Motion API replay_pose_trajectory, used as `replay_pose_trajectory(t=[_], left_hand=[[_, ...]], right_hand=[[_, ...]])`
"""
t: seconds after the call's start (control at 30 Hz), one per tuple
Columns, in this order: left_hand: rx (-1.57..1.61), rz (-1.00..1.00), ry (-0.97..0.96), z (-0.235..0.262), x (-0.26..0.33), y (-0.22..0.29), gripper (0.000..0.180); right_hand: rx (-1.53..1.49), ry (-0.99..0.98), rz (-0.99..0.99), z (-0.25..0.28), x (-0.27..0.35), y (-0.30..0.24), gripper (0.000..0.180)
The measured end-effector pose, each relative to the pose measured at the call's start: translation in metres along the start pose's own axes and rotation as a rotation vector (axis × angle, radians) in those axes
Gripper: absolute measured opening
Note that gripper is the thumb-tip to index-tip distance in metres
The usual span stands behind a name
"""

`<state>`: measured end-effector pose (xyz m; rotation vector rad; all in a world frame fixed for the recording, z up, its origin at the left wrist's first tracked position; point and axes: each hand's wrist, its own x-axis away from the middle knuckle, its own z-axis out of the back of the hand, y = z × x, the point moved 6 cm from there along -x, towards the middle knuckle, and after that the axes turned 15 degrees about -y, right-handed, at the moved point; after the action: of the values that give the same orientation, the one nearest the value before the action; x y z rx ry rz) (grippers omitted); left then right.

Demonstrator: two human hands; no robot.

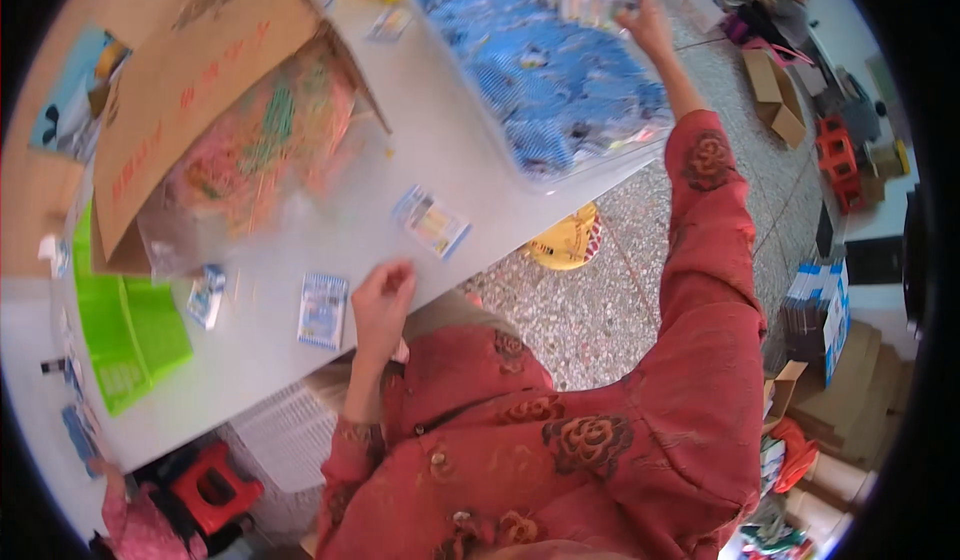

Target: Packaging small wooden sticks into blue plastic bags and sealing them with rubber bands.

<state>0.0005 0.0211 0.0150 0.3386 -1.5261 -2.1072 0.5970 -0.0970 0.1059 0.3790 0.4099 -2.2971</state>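
Note:
My right hand (pixel 648 28) reaches to the far right, its fingers closed at the edge of a clear packet (pixel 588 5) among several bunched together. They lie on the far end of a shallow clear tray (pixel 508 165) filled with blue-patterned packets (pixel 560 90). Near the table's front edge is my left hand (pixel 383 305), fingers curled and slightly blurred; whether they hold anything does not show. Just beyond it lies a small flat blue-and-white packet (pixel 432 222). A similar packet (pixel 323 310) rests to its left.
An open cardboard box (pixel 190 80) on the left holds tangled pink, orange and green strands (pixel 270 140). Beside it are a bright green folder (pixel 130 330) and another small packet (pixel 206 296). A person's pink sleeve (pixel 145 525) and a red stool (pixel 215 485) appear lower left.

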Motion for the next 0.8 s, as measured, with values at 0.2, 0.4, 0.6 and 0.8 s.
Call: replay_pose_trajectory(t=[0.2,0.4,0.6,0.8], left_hand=[[-0.374,-0.009,0.150,0.017,-0.058,0.016,0.053],[-0.589,0.025,0.107,0.006,-0.076,0.007,0.050],[-0.523,0.023,0.144,0.013,-0.078,-0.001,0.035],[-0.313,-0.085,0.166,0.015,-0.075,0.005,0.020]], right_hand=[[0.130,0.172,0.078,0.042,0.018,-0.049,0.062],[-0.443,-0.021,0.409,0.122,0.116,-0.201,0.028],[-0.825,-0.676,0.718,0.104,0.269,-0.332,0.041],[-0.592,-0.433,0.531,-0.010,0.290,-0.345,0.059]])
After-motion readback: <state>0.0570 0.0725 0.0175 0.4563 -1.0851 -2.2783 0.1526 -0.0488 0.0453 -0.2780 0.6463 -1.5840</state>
